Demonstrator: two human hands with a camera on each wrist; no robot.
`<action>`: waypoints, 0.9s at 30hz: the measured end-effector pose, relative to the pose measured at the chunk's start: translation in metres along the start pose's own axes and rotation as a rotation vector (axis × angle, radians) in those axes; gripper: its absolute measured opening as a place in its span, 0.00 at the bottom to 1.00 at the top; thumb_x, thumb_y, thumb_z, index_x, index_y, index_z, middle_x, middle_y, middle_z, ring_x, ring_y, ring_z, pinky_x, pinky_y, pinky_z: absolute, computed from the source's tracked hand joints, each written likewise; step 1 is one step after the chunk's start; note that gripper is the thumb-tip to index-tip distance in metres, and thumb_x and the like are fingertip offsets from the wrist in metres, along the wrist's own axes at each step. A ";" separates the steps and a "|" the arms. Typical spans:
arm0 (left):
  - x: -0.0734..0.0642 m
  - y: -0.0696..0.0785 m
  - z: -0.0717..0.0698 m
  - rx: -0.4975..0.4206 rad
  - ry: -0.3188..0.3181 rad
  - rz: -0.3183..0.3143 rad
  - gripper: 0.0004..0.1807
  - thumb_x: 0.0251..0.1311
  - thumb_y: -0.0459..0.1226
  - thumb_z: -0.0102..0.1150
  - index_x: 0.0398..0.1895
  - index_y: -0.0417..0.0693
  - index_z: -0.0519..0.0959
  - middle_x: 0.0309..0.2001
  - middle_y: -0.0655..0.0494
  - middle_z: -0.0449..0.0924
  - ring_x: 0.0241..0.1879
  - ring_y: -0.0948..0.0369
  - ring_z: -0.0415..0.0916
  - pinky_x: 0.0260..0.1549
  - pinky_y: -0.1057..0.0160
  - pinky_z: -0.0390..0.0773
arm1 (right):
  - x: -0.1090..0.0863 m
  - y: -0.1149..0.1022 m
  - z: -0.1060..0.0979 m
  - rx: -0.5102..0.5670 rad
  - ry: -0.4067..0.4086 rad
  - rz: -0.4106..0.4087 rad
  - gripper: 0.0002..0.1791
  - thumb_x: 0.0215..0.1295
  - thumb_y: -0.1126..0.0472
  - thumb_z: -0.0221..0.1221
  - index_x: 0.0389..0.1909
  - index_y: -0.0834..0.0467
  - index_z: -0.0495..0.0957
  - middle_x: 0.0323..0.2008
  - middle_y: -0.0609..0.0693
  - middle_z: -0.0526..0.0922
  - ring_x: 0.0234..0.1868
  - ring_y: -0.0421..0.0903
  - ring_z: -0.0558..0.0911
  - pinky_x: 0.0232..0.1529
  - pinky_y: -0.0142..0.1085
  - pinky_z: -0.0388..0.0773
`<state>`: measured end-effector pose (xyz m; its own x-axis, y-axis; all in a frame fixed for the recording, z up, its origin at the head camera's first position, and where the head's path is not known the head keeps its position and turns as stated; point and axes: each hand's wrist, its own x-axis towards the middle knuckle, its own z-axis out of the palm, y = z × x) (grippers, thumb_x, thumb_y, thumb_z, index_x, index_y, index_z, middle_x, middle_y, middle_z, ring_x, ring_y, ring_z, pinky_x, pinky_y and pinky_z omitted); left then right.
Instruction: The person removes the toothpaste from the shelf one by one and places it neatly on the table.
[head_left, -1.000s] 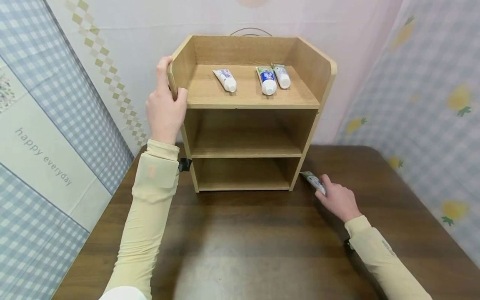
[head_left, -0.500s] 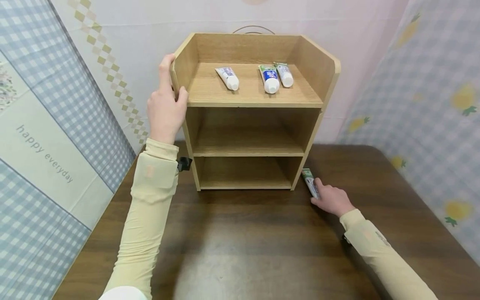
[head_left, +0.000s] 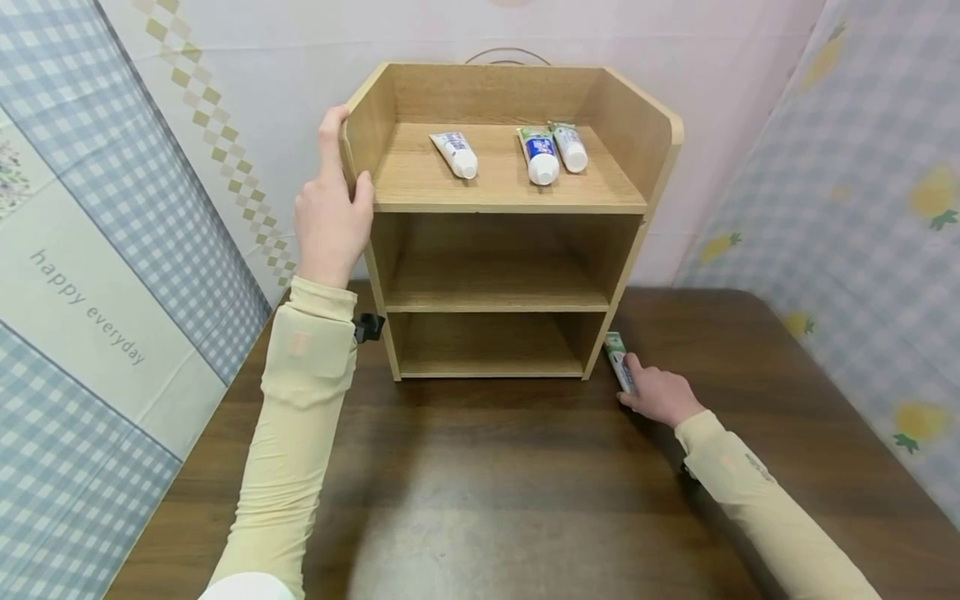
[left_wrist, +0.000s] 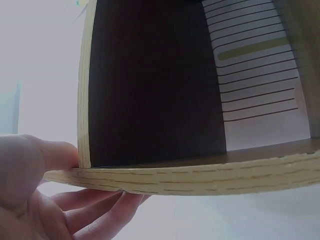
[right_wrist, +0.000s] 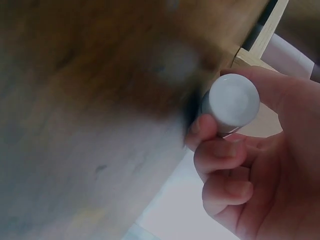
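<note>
My left hand [head_left: 330, 218] grips the upper left side panel of a wooden shelf unit [head_left: 510, 207]; in the left wrist view the thumb lies on one side of the panel's edge and the fingers on the other. Low beside the unit's right foot, my right hand [head_left: 660, 395] holds a white and green toothpaste tube [head_left: 618, 360]. The right wrist view shows its round white cap [right_wrist: 234, 101] between thumb and curled fingers. On the top shelf lie a white tube [head_left: 454, 155], a blue and white tube [head_left: 538, 155] and a paler tube [head_left: 570, 148], caps toward the front.
The unit stands on a dark wooden table [head_left: 480, 483], with two lower compartments facing forward. Behind it hangs a pale cloth [head_left: 300, 50]. Checked cloth [head_left: 832, 192] borders the table on the right, and more checked cloth [head_left: 90, 167] on the left.
My right hand has shifted slightly left, and the toothpaste tube has turned so its far end points more straight back, beside the unit. My left hand keeps its hold on the panel.
</note>
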<state>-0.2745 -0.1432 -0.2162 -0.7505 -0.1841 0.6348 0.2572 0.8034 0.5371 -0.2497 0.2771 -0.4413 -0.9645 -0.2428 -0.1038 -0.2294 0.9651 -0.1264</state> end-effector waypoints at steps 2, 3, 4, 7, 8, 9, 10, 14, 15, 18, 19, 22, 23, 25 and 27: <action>0.000 0.000 0.000 0.000 0.003 0.004 0.33 0.67 0.39 0.44 0.72 0.73 0.49 0.24 0.40 0.74 0.21 0.48 0.66 0.20 0.56 0.64 | 0.002 0.001 0.000 0.000 -0.001 0.002 0.37 0.63 0.51 0.59 0.63 0.70 0.57 0.28 0.61 0.81 0.22 0.49 0.77 0.20 0.43 0.71; 0.000 0.000 0.000 -0.001 0.004 0.006 0.33 0.67 0.39 0.44 0.72 0.73 0.49 0.25 0.39 0.74 0.21 0.47 0.67 0.20 0.56 0.64 | 0.003 0.002 0.000 0.000 -0.001 0.007 0.37 0.63 0.51 0.59 0.64 0.70 0.57 0.28 0.61 0.81 0.22 0.49 0.77 0.19 0.43 0.71; 0.001 0.000 0.000 -0.001 0.007 0.010 0.33 0.67 0.39 0.44 0.72 0.73 0.49 0.25 0.38 0.75 0.21 0.47 0.67 0.20 0.56 0.64 | 0.005 0.002 0.000 -0.003 -0.001 0.011 0.38 0.64 0.51 0.59 0.65 0.71 0.57 0.28 0.61 0.81 0.22 0.49 0.77 0.19 0.43 0.71; 0.001 0.000 0.001 -0.001 0.006 0.016 0.33 0.67 0.39 0.44 0.72 0.72 0.50 0.26 0.37 0.76 0.21 0.46 0.68 0.20 0.56 0.64 | 0.009 0.005 0.002 -0.009 -0.001 0.024 0.39 0.64 0.51 0.59 0.66 0.71 0.56 0.30 0.62 0.82 0.23 0.49 0.77 0.20 0.43 0.72; 0.001 0.000 0.001 -0.003 0.007 0.018 0.32 0.67 0.39 0.44 0.72 0.72 0.50 0.26 0.37 0.76 0.21 0.47 0.68 0.20 0.56 0.64 | 0.009 0.005 0.002 -0.010 0.000 0.027 0.39 0.64 0.51 0.59 0.66 0.71 0.56 0.30 0.62 0.82 0.23 0.50 0.78 0.20 0.44 0.72; 0.000 0.000 0.001 -0.004 0.005 0.017 0.33 0.67 0.39 0.44 0.72 0.72 0.50 0.26 0.38 0.76 0.21 0.47 0.68 0.20 0.56 0.64 | 0.010 0.005 0.002 -0.011 0.000 0.030 0.39 0.64 0.51 0.59 0.66 0.71 0.56 0.30 0.63 0.82 0.23 0.50 0.78 0.20 0.44 0.72; 0.000 0.000 0.001 -0.004 0.003 0.016 0.32 0.67 0.39 0.44 0.72 0.72 0.50 0.25 0.38 0.75 0.21 0.47 0.68 0.20 0.56 0.64 | 0.011 0.004 0.001 -0.013 -0.001 0.032 0.39 0.64 0.51 0.59 0.66 0.72 0.56 0.30 0.63 0.82 0.24 0.50 0.79 0.20 0.45 0.73; 0.000 0.000 0.001 -0.007 0.002 0.013 0.33 0.67 0.38 0.44 0.72 0.72 0.50 0.24 0.40 0.74 0.21 0.47 0.68 0.20 0.56 0.64 | 0.012 0.003 0.000 -0.015 -0.012 0.043 0.39 0.64 0.51 0.59 0.66 0.71 0.56 0.31 0.63 0.82 0.25 0.51 0.79 0.21 0.45 0.74; 0.000 0.000 0.001 -0.007 0.003 0.013 0.33 0.67 0.38 0.44 0.72 0.73 0.50 0.24 0.40 0.74 0.21 0.47 0.68 0.20 0.56 0.64 | 0.012 0.003 -0.001 -0.013 -0.018 0.049 0.39 0.64 0.51 0.58 0.66 0.71 0.56 0.31 0.63 0.82 0.25 0.51 0.79 0.21 0.45 0.73; 0.000 0.000 0.001 -0.004 0.008 0.016 0.33 0.67 0.39 0.44 0.72 0.73 0.50 0.25 0.39 0.75 0.21 0.46 0.68 0.20 0.56 0.65 | 0.012 0.003 -0.002 -0.007 -0.022 0.064 0.40 0.64 0.50 0.58 0.66 0.71 0.56 0.32 0.64 0.82 0.25 0.51 0.79 0.21 0.45 0.73; 0.000 0.000 0.001 -0.004 0.008 0.016 0.33 0.67 0.39 0.44 0.72 0.73 0.50 0.25 0.39 0.75 0.21 0.46 0.69 0.20 0.56 0.65 | 0.011 0.003 -0.003 -0.004 -0.020 0.071 0.40 0.64 0.50 0.58 0.66 0.72 0.56 0.32 0.64 0.82 0.25 0.52 0.79 0.21 0.45 0.73; 0.000 -0.001 0.001 -0.003 0.011 0.017 0.33 0.67 0.39 0.44 0.72 0.73 0.50 0.24 0.40 0.75 0.21 0.47 0.68 0.20 0.56 0.64 | 0.008 0.000 -0.006 -0.006 0.006 0.087 0.39 0.64 0.50 0.57 0.65 0.72 0.57 0.31 0.64 0.81 0.24 0.53 0.79 0.20 0.46 0.73; 0.000 -0.001 0.001 -0.003 0.012 0.017 0.33 0.67 0.39 0.44 0.72 0.74 0.50 0.24 0.41 0.75 0.21 0.47 0.68 0.20 0.57 0.64 | 0.007 -0.002 -0.008 -0.006 0.020 0.091 0.38 0.63 0.51 0.57 0.64 0.72 0.57 0.31 0.64 0.81 0.23 0.53 0.79 0.20 0.46 0.72; 0.000 -0.002 0.001 -0.006 0.013 0.018 0.33 0.67 0.39 0.44 0.72 0.74 0.50 0.23 0.42 0.74 0.21 0.47 0.68 0.20 0.57 0.64 | 0.004 -0.007 -0.013 -0.007 0.058 0.091 0.35 0.63 0.51 0.57 0.63 0.71 0.59 0.29 0.63 0.81 0.22 0.53 0.78 0.18 0.46 0.71; -0.001 -0.003 0.001 -0.010 0.013 0.016 0.33 0.67 0.39 0.44 0.72 0.74 0.50 0.23 0.44 0.72 0.21 0.48 0.67 0.20 0.57 0.63 | -0.001 -0.015 -0.020 -0.009 0.105 0.078 0.33 0.63 0.52 0.57 0.60 0.69 0.62 0.27 0.62 0.81 0.20 0.53 0.78 0.17 0.46 0.70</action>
<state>-0.2755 -0.1447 -0.2190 -0.7384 -0.1784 0.6503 0.2752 0.8006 0.5322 -0.2475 0.2647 -0.4194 -0.9878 -0.1555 -0.0094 -0.1534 0.9816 -0.1134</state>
